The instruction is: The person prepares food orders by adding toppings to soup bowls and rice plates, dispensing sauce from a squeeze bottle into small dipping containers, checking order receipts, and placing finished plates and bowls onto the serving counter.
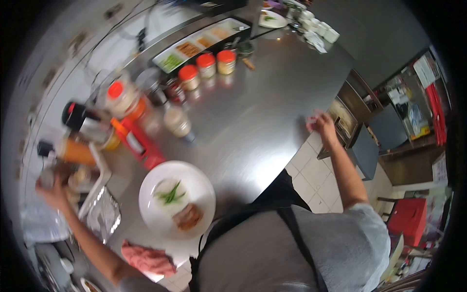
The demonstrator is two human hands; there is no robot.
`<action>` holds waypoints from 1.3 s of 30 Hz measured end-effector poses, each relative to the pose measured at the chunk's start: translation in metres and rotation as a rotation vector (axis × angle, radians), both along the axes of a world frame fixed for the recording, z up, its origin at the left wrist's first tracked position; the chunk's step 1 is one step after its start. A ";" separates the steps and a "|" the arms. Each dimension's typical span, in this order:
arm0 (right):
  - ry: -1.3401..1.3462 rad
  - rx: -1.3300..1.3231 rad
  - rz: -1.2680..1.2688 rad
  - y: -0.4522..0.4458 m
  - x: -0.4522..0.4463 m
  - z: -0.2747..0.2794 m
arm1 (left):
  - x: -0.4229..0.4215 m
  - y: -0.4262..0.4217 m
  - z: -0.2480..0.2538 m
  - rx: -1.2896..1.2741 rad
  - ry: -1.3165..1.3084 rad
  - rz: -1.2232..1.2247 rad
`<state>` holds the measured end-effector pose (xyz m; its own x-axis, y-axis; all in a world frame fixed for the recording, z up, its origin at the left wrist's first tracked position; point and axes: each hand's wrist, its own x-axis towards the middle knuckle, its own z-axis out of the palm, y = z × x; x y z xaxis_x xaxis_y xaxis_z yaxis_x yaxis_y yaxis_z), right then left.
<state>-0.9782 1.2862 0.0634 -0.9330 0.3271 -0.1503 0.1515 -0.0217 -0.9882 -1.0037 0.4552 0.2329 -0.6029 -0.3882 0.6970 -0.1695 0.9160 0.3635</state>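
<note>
My left hand [54,191] is closed around a small clear jar [47,179] at the far left, beside a white tray [101,168] of containers. My right hand [321,122] is out over the right edge of the steel counter, its fingers partly curled and blurred; whether it holds anything is unclear. Between my arms a white plate [151,217] carries green beans [170,193] on something pale, and a browned piece of food [188,217]. A red bottle [138,144] lies or leans just behind the plate.
Red-lidded jars [206,66] line the counter [262,107] before a long tray of toppings [188,49]. Foil [104,214] and a pink cloth [148,258] lie left of and below the plate. Shelving [357,117] and a red box [407,221] are at right.
</note>
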 end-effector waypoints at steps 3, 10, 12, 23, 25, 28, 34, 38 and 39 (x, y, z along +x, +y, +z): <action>0.125 0.066 -0.083 0.092 -0.123 0.029 | 0.053 0.129 -0.012 0.252 0.082 -0.123; 0.101 0.194 -0.218 0.310 -0.412 0.030 | 0.007 0.451 -0.065 0.683 -0.044 -0.185; 0.025 0.387 -0.333 0.373 -0.459 -0.007 | -0.030 0.502 -0.063 0.719 -0.066 -0.188; -0.123 0.983 -0.529 0.547 -0.570 -0.007 | -0.095 0.611 -0.030 0.783 0.059 -0.081; -0.067 0.929 -0.471 0.562 -0.576 -0.016 | -0.091 0.623 -0.022 0.782 0.084 -0.049; 0.056 0.905 -0.451 0.571 -0.581 -0.032 | -0.085 0.640 -0.012 0.780 0.108 -0.001; 0.282 0.953 -0.529 0.572 -0.582 -0.049 | -0.074 0.664 -0.002 0.792 0.142 0.058; 0.335 0.971 -0.462 0.573 -0.577 -0.045 | -0.064 0.676 -0.003 0.812 0.156 0.068; 0.356 0.977 -0.456 0.575 -0.577 -0.044 | -0.064 0.678 -0.005 0.818 0.158 0.074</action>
